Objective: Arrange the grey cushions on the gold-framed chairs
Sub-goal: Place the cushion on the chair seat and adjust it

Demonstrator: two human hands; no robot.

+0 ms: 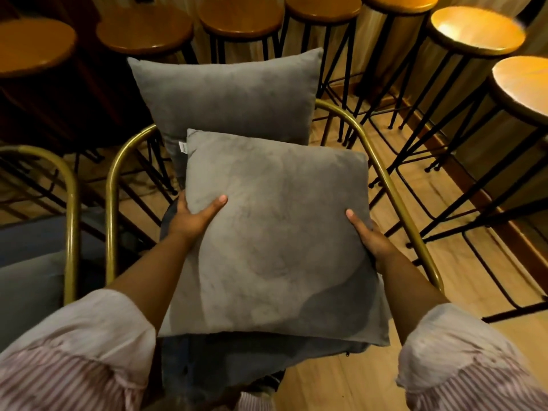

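Grey cushion (275, 232) gripped by both hands, gold-framed chair (394, 185)

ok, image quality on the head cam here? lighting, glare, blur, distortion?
Head view: dim warm amber light; bright glare on the stool seat top right; wide-angle bending of stool legs toward the edges; sleeves soft at the bottom corners; the held cushion, left hand and right hand fairly sharp; upper left corner lost in shadow.

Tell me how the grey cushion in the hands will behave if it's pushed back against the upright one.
The held cushion probably feels light: the left hand and right hand carry it by the edges alone. It looks soft, dented under the thumbs, so it should squash rather than slide. The upright cushion may tip backward.
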